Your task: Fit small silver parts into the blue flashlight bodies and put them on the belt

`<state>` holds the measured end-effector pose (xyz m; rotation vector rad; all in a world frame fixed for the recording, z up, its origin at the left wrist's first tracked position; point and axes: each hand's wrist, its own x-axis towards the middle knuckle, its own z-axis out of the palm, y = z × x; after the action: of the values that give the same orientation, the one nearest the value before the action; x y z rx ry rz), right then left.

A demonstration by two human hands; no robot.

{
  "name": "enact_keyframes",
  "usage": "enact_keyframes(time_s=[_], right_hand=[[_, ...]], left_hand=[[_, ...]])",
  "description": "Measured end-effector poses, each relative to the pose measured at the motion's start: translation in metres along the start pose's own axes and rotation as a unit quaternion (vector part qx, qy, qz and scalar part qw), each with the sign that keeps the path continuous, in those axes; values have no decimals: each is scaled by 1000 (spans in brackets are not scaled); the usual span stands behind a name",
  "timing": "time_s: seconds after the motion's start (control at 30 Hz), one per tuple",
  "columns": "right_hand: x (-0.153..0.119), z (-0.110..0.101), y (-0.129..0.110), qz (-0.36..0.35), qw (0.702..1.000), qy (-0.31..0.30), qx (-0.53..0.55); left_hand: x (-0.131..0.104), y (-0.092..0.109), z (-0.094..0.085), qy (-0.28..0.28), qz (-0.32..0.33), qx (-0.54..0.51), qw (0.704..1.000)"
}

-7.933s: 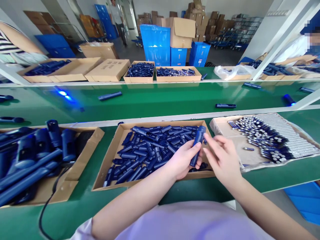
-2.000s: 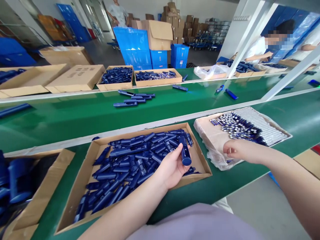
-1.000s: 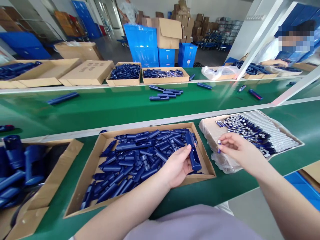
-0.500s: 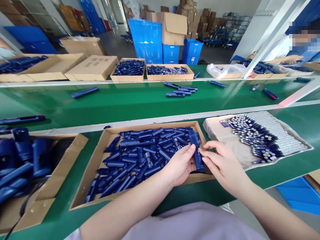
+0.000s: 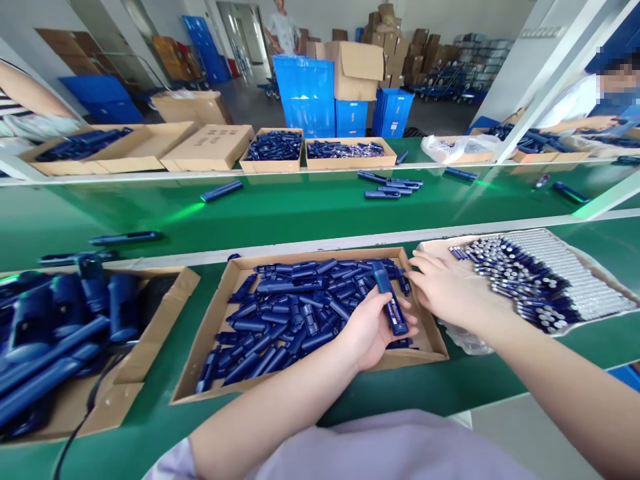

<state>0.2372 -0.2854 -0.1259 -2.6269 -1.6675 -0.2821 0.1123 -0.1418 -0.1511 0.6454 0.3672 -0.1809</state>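
My left hand is closed around a dark blue plastic device housing, held tilted above the right part of a cardboard box. The long slot in the housing faces up, and something battery-like shows inside it. Small dark blue plastic parts fill much of the box. My right hand has its fingers stretched out at the box's right edge, beside the tray of batteries. I see nothing in its fingers. Loose blue-and-silver batteries lie in that tray, with neat silver rows at its right.
To my left stands a cardboard box of larger blue housings with a black cable. Beyond a pale rail, the green belt carries several devices. Shallow boxes line its far side. Co-workers are at the back right and left.
My right hand has moved off the housing to the right, its fingers now spread. My left hand still holds the housing, its slot turned more into view. The belt devices have shifted right in view.
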Motion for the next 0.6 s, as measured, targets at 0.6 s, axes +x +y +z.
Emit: enact_keyframes(time_s=[0.6], right_hand=[[3, 25, 1, 89, 978, 89, 169]], left_hand=[[3, -6, -8, 31, 43, 21, 998]])
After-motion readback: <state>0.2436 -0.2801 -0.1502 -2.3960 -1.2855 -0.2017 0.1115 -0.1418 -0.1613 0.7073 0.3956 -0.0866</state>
